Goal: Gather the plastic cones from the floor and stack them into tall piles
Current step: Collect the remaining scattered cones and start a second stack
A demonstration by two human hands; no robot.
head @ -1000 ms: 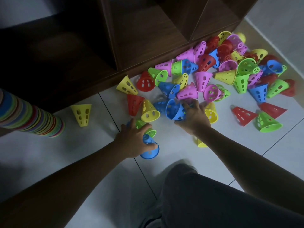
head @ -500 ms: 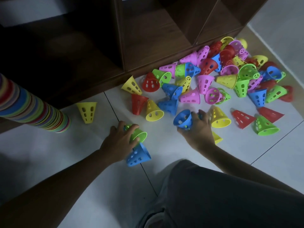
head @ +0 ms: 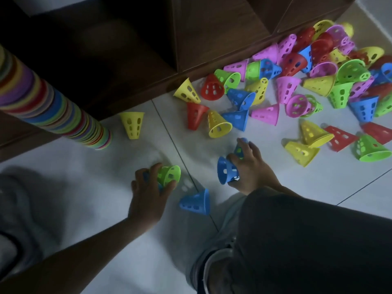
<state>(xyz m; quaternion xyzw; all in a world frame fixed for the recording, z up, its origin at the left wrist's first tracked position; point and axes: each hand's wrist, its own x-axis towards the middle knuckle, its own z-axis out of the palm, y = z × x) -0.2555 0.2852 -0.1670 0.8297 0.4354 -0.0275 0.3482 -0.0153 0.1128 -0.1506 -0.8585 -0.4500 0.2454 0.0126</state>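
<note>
Several perforated plastic cones in yellow, red, blue, pink and green lie scattered on the white tile floor, densest in a heap [head: 318, 66] at the upper right. My left hand [head: 148, 194] grips a green cone [head: 169, 175] with its mouth facing right; something blue shows under the fingers. My right hand [head: 250, 166] holds a blue cone [head: 226, 172] with its mouth facing left, toward the green one. A loose blue cone [head: 197, 202] lies on its side between and below my hands. A tall multicoloured stack of cones [head: 48, 102] leans in from the left.
A dark wooden shelf unit [head: 191, 39] runs along the back, its base touching the cone heap. A single yellow cone [head: 132, 124] stands inverted near the stack's base. My knee in dark trousers [head: 307, 240] fills the lower right. Bare tile lies at the lower left.
My right hand has pulled a blue cone out of the pile toward me. My left hand has lifted the green cone and let a blue cone drop to the floor.
</note>
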